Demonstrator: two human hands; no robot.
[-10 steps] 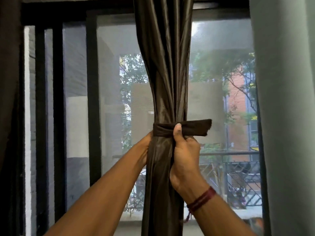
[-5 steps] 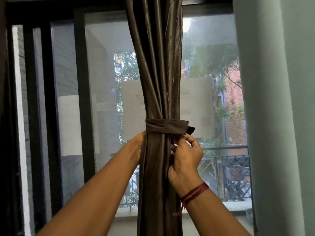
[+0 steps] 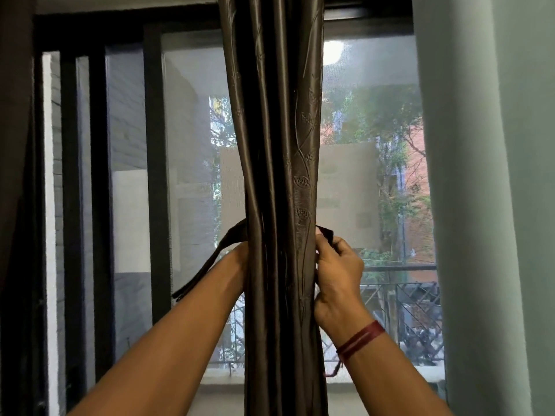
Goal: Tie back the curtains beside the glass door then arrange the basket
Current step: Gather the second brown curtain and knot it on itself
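Note:
A dark brown satin curtain (image 3: 279, 145) hangs gathered into a column in front of the glass door (image 3: 186, 145). Its matching tie band (image 3: 210, 265) no longer crosses the front of the curtain. One end droops out to the left over my left forearm, and the other end peeks out at the right edge. My right hand (image 3: 336, 277) pinches that right end against the curtain's side. My left hand (image 3: 240, 262) reaches behind the curtain's left edge, its fingers hidden by the fabric. No basket is in view.
A pale green curtain (image 3: 495, 205) hangs close on the right, and another dark curtain (image 3: 15, 145) fills the left edge. Black door frames (image 3: 156, 175) stand left of the gathered curtain. Beyond the glass is a balcony railing (image 3: 399, 295).
The band that wrapped the front of the curtain has come off the front. Its long end now hangs loose on the left, and my right hand has shifted to the short right end.

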